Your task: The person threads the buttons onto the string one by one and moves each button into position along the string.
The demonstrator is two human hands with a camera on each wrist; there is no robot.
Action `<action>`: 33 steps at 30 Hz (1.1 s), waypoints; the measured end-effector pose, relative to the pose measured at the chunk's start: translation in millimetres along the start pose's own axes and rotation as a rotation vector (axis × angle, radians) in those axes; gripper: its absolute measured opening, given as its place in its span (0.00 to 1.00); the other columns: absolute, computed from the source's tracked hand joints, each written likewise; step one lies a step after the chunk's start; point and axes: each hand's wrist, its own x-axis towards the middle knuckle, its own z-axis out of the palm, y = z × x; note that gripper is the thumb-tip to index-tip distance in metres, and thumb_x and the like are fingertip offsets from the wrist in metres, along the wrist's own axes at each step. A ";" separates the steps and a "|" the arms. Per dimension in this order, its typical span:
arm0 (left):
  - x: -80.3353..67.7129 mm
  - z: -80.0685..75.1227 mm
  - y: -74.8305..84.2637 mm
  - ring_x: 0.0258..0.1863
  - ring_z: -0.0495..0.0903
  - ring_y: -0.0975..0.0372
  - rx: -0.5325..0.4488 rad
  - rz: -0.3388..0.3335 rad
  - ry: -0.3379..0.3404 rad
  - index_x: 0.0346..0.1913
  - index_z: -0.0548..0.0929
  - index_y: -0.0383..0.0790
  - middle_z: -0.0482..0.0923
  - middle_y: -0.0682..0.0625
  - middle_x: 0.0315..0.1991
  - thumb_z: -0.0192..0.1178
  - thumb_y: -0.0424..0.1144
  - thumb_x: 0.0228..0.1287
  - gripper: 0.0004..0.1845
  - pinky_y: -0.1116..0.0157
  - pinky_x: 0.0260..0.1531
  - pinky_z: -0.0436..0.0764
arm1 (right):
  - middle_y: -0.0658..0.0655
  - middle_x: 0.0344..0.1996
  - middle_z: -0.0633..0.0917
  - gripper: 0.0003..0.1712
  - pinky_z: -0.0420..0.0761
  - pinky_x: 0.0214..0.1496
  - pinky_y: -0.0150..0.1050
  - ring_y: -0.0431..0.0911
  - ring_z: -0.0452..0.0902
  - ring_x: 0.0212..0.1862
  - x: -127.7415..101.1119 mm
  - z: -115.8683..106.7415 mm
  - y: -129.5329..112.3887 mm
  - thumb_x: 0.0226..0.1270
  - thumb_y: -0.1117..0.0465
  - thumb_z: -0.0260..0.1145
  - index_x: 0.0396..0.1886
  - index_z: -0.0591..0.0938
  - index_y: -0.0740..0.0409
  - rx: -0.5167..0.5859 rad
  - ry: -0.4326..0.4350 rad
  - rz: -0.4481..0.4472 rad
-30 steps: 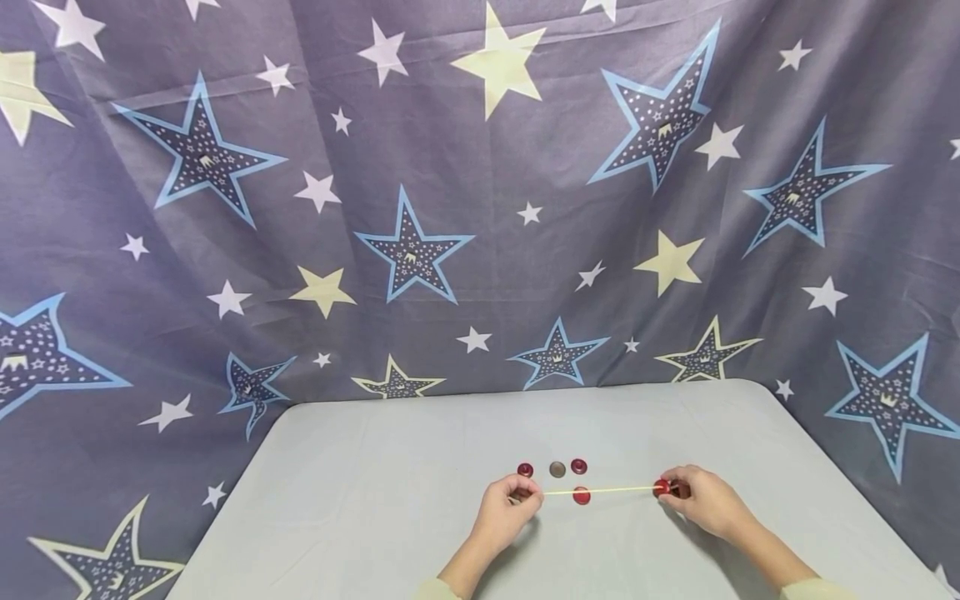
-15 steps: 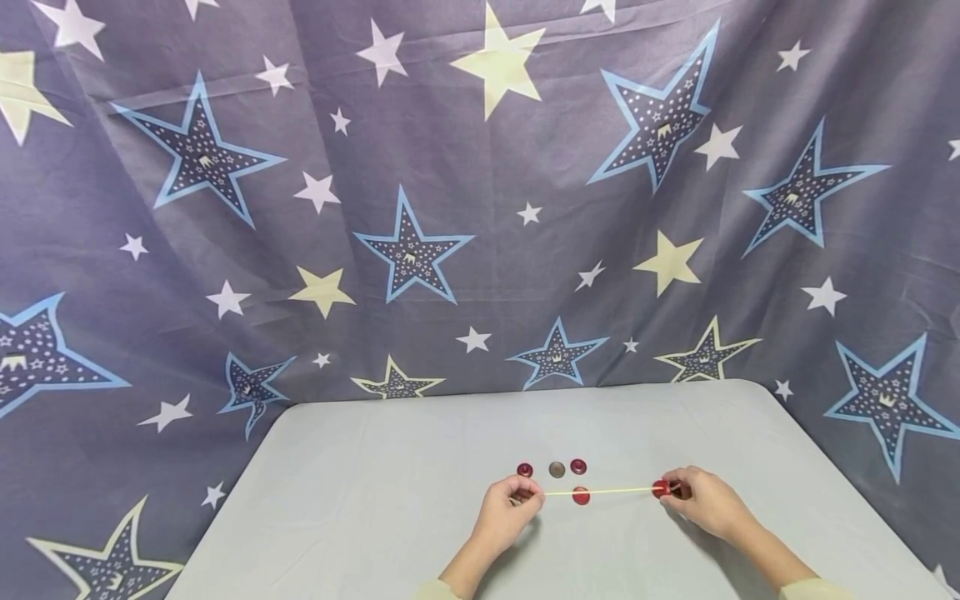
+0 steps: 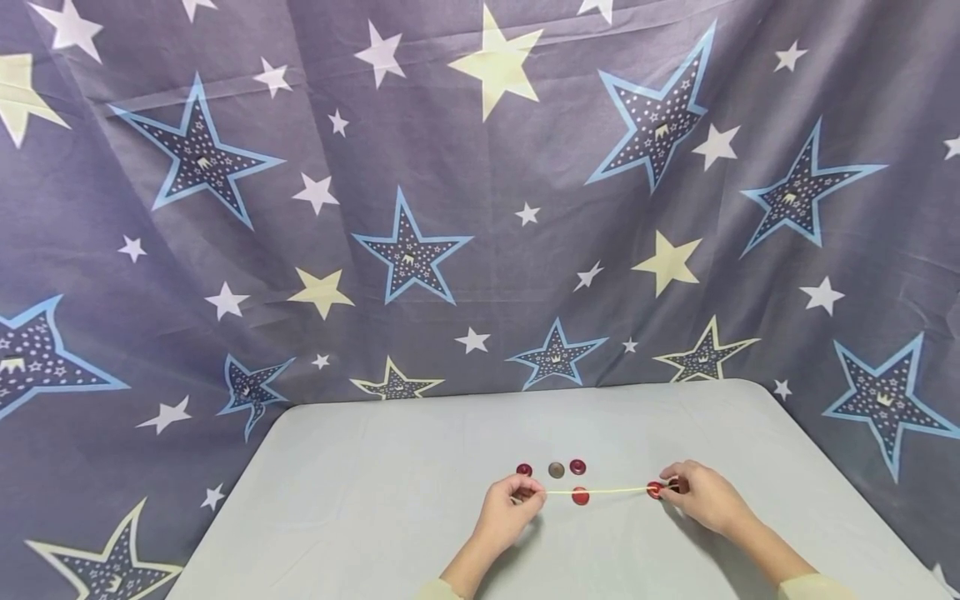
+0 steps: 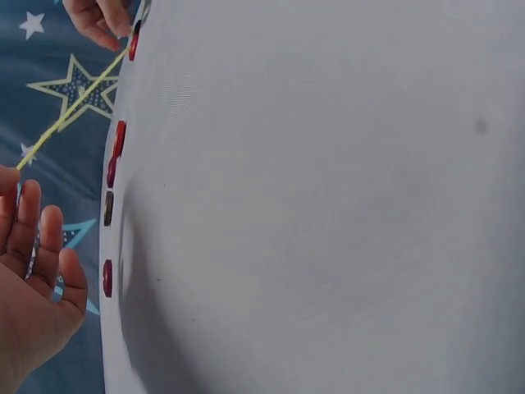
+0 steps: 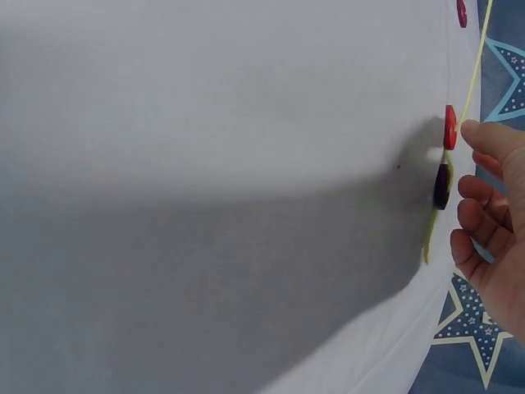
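Note:
My left hand [image 3: 510, 510] pinches the end of a yellow string [image 3: 618, 490] between thumb and index finger. The string runs taut to the right, to a bright red button [image 3: 654, 490] threaded on it. Beside that button is my right hand [image 3: 705, 498], thumb and index finger parted, the other fingers loosely bent. The right wrist view shows a fingertip right at the string by the red button [image 5: 450, 127]. Below that, a dark button [image 5: 442, 187] hangs on the string too, with the string's tail trailing past it over the tabletop.
Loose on the pale table [image 3: 375, 500] lie two dark red buttons, one at left [image 3: 524, 470], a brown button [image 3: 556, 470] and a bright red button [image 3: 581, 497] under the string. A star-patterned curtain [image 3: 450, 350] hangs behind the table.
The threaded red button has shifted slightly left and down, off my right fingertips. My right thumb and index finger have parted, and that hand has lifted a little. The left hand barely moves.

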 end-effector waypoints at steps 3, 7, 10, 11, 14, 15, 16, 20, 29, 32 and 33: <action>0.7 -0.2 -0.2 0.26 0.71 0.70 0.002 0.006 0.000 0.31 0.81 0.30 0.80 0.44 0.27 0.61 0.29 0.54 0.03 0.74 0.30 0.73 | 0.45 0.21 0.73 0.11 0.65 0.26 0.31 0.32 0.62 0.23 1.7 -1.1 -5.1 0.52 0.57 0.71 0.35 0.83 0.56 0.011 0.028 -0.019; 1.4 -0.2 -1.0 0.26 0.72 0.70 0.002 0.011 0.002 0.31 0.81 0.30 0.80 0.43 0.27 0.61 0.28 0.54 0.03 0.74 0.30 0.73 | 0.43 0.20 0.72 0.11 0.66 0.27 0.30 0.30 0.63 0.23 5.7 -1.3 -12.2 0.53 0.58 0.71 0.35 0.83 0.57 0.030 0.070 -0.062; 1.8 0.3 -1.2 0.26 0.72 0.70 -0.003 0.012 0.003 0.31 0.81 0.30 0.80 0.43 0.27 0.61 0.28 0.54 0.03 0.74 0.30 0.73 | 0.42 0.21 0.72 0.10 0.67 0.26 0.30 0.29 0.63 0.23 7.9 -1.0 -18.1 0.52 0.59 0.70 0.34 0.83 0.57 0.046 0.099 -0.091; 2.0 0.4 -1.2 0.26 0.72 0.70 -0.004 0.012 0.003 0.31 0.82 0.30 0.80 0.43 0.27 0.61 0.28 0.54 0.03 0.74 0.30 0.73 | 0.42 0.21 0.72 0.10 0.67 0.26 0.30 0.29 0.63 0.23 8.5 -1.0 -20.2 0.53 0.59 0.70 0.34 0.83 0.57 0.050 0.105 -0.101; 2.6 1.0 -0.9 0.26 0.72 0.70 -0.008 0.009 0.003 0.31 0.82 0.30 0.79 0.43 0.27 0.62 0.28 0.54 0.03 0.75 0.30 0.73 | 0.42 0.22 0.73 0.09 0.68 0.27 0.30 0.28 0.64 0.24 10.5 -0.5 -26.4 0.52 0.60 0.70 0.33 0.83 0.57 0.069 0.122 -0.122; 2.8 1.1 -0.9 0.26 0.72 0.70 -0.008 0.007 0.002 0.31 0.82 0.30 0.79 0.44 0.27 0.62 0.28 0.54 0.03 0.75 0.30 0.73 | 0.42 0.22 0.73 0.08 0.69 0.27 0.30 0.28 0.64 0.24 11.2 -0.4 -28.4 0.53 0.60 0.70 0.33 0.83 0.57 0.072 0.123 -0.129; 2.9 1.2 -0.7 0.26 0.72 0.70 -0.008 0.005 0.001 0.31 0.82 0.30 0.79 0.44 0.27 0.62 0.28 0.54 0.03 0.75 0.30 0.73 | 0.42 0.22 0.74 0.08 0.69 0.27 0.30 0.28 0.64 0.24 11.8 -0.1 -30.1 0.52 0.61 0.70 0.33 0.83 0.58 0.076 0.125 -0.135; 3.2 1.2 -1.1 0.26 0.71 0.70 -0.012 -0.001 -0.003 0.31 0.81 0.30 0.79 0.45 0.26 0.62 0.29 0.54 0.03 0.75 0.29 0.72 | 0.41 0.23 0.74 0.08 0.70 0.28 0.29 0.28 0.64 0.25 13.9 2.5 -34.8 0.52 0.61 0.70 0.33 0.84 0.57 0.078 0.130 -0.158; 3.3 0.9 -1.2 0.26 0.71 0.70 -0.024 0.003 -0.006 0.31 0.81 0.30 0.78 0.45 0.26 0.61 0.28 0.55 0.03 0.75 0.30 0.72 | 0.42 0.24 0.75 0.07 0.69 0.28 0.29 0.29 0.64 0.25 15.0 5.8 -43.3 0.52 0.62 0.70 0.32 0.84 0.57 0.116 0.131 -0.187; 3.4 1.2 -1.3 0.26 0.71 0.70 -0.024 0.005 -0.006 0.31 0.81 0.30 0.79 0.44 0.27 0.61 0.28 0.54 0.03 0.74 0.30 0.72 | 0.43 0.24 0.76 0.07 0.69 0.27 0.29 0.29 0.65 0.24 15.9 6.5 -48.0 0.52 0.62 0.70 0.32 0.84 0.57 0.133 0.133 -0.212; 3.4 1.7 -1.4 0.26 0.71 0.70 -0.024 0.005 -0.006 0.31 0.81 0.30 0.79 0.44 0.27 0.61 0.28 0.54 0.03 0.74 0.30 0.72 | 0.42 0.24 0.76 0.07 0.69 0.27 0.29 0.29 0.65 0.24 16.2 6.7 -49.3 0.52 0.61 0.70 0.32 0.84 0.57 0.135 0.131 -0.221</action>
